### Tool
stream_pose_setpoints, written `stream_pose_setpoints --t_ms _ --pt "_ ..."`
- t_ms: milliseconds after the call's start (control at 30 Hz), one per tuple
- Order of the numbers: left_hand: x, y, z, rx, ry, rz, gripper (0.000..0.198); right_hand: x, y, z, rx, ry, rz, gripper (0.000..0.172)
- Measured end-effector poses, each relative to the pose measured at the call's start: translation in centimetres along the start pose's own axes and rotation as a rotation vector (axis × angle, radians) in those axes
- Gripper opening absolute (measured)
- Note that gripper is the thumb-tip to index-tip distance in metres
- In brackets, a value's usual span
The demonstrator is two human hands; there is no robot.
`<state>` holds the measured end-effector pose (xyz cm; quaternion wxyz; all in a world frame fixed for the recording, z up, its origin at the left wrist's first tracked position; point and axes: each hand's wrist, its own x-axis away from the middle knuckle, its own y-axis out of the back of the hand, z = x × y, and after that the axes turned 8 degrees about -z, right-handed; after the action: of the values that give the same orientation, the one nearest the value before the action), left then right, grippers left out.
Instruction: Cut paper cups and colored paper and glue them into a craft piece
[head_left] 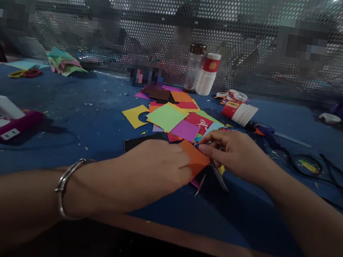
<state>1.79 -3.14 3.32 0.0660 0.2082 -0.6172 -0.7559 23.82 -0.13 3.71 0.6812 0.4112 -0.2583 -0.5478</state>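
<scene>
An orange paper square (198,161) is between my hands above the near middle of the table. My left hand (165,166), with a silver bangle on the wrist, is closed on its left side; the fingertips are partly hidden. At the paper's upper right edge, the thumb and fingers of my right hand (225,150) pinch it. Just below lie narrow metal blades (220,177), seemingly of scissors, by dark paper. Beyond the hands is a loose pile with a light green sheet (167,117), a purple sheet (186,130) and a yellow sheet with a round cutout (134,116).
A glass bottle (194,69) and stacked paper cups (209,76) stand at the back; another cup stack (239,113) lies sideways. Left are a purple power strip (12,125) and scissors (25,73). Right are a glue gun (266,135) and black cable (322,180). Perforated metal rises behind.
</scene>
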Motion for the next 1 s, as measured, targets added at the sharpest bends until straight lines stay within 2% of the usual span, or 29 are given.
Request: stream_pose_setpoints --t_ms 167,333,633,700,767,867,1000 --pt "0.3 -0.1 0.9 0.047 0.022 -0.006 0.010 0.0 0.1 -0.4 -0.056 -0.019 -0.035 0.019" --pt "0.1 -0.3 0.9 0.044 -0.037 -0.020 0.008 0.0 0.1 -0.4 -0.015 0.036 -0.100 0.019" --pt "-0.3 -0.5 1.1 0.010 -0.077 -0.066 0.004 -0.1 0.1 -0.4 -0.001 0.061 -0.120 0.022" --pt "-0.4 -0.2 1.8 0.053 -0.025 -0.047 0.004 -0.1 0.1 -0.4 0.014 0.076 -0.127 0.022" --pt "-0.5 0.3 2.8 0.140 0.087 -0.045 0.006 -0.1 0.1 -0.5 0.017 0.094 -0.153 0.023" --pt "-0.3 0.8 4.8 0.276 0.182 -0.094 0.003 0.1 0.2 -0.4 -0.005 0.123 -0.224 0.023" --pt "0.2 1.2 6.8 0.389 0.161 -0.121 0.007 0.6 0.3 -0.1 0.000 0.230 -0.323 0.025"
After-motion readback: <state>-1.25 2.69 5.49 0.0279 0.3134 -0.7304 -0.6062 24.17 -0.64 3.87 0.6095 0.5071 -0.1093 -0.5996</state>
